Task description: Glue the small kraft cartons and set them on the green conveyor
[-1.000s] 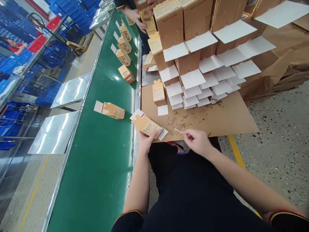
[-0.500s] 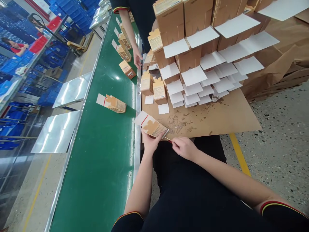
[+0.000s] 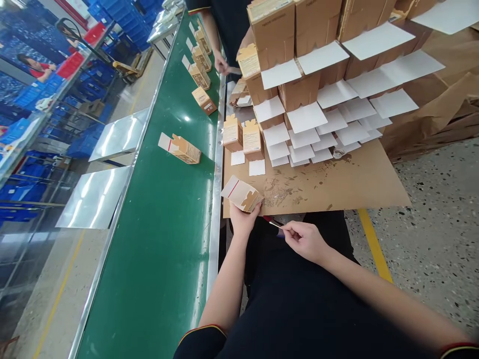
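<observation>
A small brown-and-white carton [image 3: 239, 193] is in my left hand [image 3: 243, 220], whose fingers wrap round its lower side. Its white flap with a red line sticks out to the upper left. My right hand [image 3: 304, 240] is closed in a pinch on a thin pale stick [image 3: 276, 224], just right of and below the carton and apart from it. Something small and red shows by the stick's far end; I cannot make out what it is. Two more cartons, one [image 3: 232, 133] beside another [image 3: 252, 142], stand upright on the brown cardboard sheet [image 3: 318, 192] beyond my hands.
Stacked cartons [image 3: 273, 35] with white flaps rise at the right. A green conveyor belt [image 3: 157, 249] runs along my left, carrying an open carton [image 3: 185, 149] and several others farther up. A co-worker's hand [image 3: 220, 64] is at the belt's far edge.
The carton in my left hand has turned, showing its pale inside and cut edge. My right hand has drawn back from it with the stick. The co-worker's hand has moved and holds something pale.
</observation>
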Motion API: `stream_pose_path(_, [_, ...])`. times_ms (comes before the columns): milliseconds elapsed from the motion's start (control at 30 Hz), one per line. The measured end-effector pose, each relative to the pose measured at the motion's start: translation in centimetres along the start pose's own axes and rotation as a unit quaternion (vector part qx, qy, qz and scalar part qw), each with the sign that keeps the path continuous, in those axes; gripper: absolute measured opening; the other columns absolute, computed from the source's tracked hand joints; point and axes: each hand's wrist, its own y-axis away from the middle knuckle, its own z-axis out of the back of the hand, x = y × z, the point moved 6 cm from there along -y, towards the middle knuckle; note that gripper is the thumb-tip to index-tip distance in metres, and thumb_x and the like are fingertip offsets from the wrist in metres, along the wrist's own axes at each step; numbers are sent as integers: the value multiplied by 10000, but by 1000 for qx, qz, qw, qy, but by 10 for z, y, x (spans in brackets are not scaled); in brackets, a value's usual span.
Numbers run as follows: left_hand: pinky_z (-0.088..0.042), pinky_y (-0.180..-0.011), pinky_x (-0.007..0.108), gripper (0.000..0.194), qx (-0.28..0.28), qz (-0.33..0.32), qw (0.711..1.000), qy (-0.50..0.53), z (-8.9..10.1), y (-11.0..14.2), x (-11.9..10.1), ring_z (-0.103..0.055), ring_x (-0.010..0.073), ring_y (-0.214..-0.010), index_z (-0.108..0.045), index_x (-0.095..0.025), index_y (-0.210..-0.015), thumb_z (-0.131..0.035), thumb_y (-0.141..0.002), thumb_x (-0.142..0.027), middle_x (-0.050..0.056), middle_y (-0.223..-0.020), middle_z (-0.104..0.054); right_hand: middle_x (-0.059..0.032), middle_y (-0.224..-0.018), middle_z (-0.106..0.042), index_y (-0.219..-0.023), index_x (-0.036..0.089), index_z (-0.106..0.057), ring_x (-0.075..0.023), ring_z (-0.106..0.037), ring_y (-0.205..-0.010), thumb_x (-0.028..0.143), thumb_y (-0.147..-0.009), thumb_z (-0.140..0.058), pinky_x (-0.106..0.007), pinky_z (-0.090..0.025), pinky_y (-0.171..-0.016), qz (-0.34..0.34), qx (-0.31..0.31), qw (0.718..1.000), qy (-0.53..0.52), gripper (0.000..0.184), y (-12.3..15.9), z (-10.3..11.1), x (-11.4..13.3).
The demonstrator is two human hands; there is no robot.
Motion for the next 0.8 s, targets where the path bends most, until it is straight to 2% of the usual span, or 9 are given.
stream_pose_path(133, [-676, -1080, 526, 759, -6, 14, 1000, 21, -8, -1, 1, -807, 388, -1250, -671, -217, -1288, -1067, -647, -312, 164, -1294, -794, 35, -631, -584, -865, 227, -733, -107, -500, -500, 156, -1024, -614, -249, -412, -488, -10, -11, 1000, -4, 210, 0, 7, -6])
stream_pose_path(200, [-672, -1102, 548, 810, -13, 35, 998, 50, 2, -8, 7, -810, 387, -1243, -660, -222, -1290, -1097, -617, -335, 163, -1295, -797, 31, -632, -594, -847, 228, -735, -107, -504, -500, 159, -1016, -624, -247, -418, -484, -10, -15, 1000, -6, 213, 1, 12, -6])
stream_pose_path(267, [-658, -1135, 577, 855, -66, 58, 993, 79, 33, -21, 17, -803, 384, -1264, -634, -225, -1305, -1112, -613, -376, 166, -1320, -793, 29, -636, -613, -850, 230, -748, -108, -517, -502, 165, -1017, -643, -243, -434, -487, -16, -27, 999, -10, 208, 2, 18, -6])
stream_pose_path(400, [-595, -1235, 580, 966, -243, 78, 964, 73, 130, -53, 44, -728, 373, -1410, -535, -216, -1359, -1109, -588, -311, 185, -1453, -721, 36, -626, -618, -888, 234, -783, -106, -536, -498, 188, -1030, -663, -232, -454, -482, -30, -66, 997, -21, 191, 3, 31, -9])
stream_pose_path(533, [-560, -1270, 570, 933, -255, 143, 956, 7, 184, -73, 71, -697, 353, -1421, -467, -195, -1384, -1035, -644, -228, 179, -1442, -667, 37, -605, -607, -868, 231, -788, -109, -542, -489, 227, -1032, -683, -228, -466, -476, -40, -87, 995, -19, 194, 0, 40, -15])
stream_pose_path(600, [-531, -1289, 593, 1002, -237, 133, 961, -48, 191, -68, 75, -637, 363, -1475, -417, -212, -1462, -1030, -672, -279, 168, -1481, -604, 30, -606, -621, -865, 232, -799, -113, -557, -489, 255, -1030, -700, -228, -479, -477, -48, -101, 994, -8, 194, 1, 49, -17])
stream_pose_path(667, [-475, -1322, 617, 1041, -282, 70, 950, -114, 195, -51, 67, -550, 377, -1538, -365, -242, -1528, -1007, -717, -362, 171, -1542, -506, 20, -622, -650, -881, 236, -815, -120, -582, -497, 277, -1031, -711, -229, -495, -484, -61, -123, 990, 8, 187, 5, 62, -21])
stream_pose_path(733, [-452, -1323, 613, 907, -344, -32, 928, -139, 188, -34, 48, -539, 366, -1506, -387, -257, -1507, -929, -800, -427, 163, -1531, -461, 14, -628, -661, -891, 238, -820, -125, -594, -497, 299, -1038, -719, -231, -501, -484, -77, -148, 986, 24, 189, 12, 77, -24])
stream_pose_path(800, [-503, -1260, 575, 679, -338, -129, 928, -91, 164, -37, 25, -608, 325, -1368, -459, -256, -1417, -827, -882, -454, 137, -1441, -503, 12, -618, -650, -887, 237, -815, -128, -588, -486, 336, -1045, -729, -237, -495, -472, -93, -165, 981, 35, 204, 18, 87, -27])
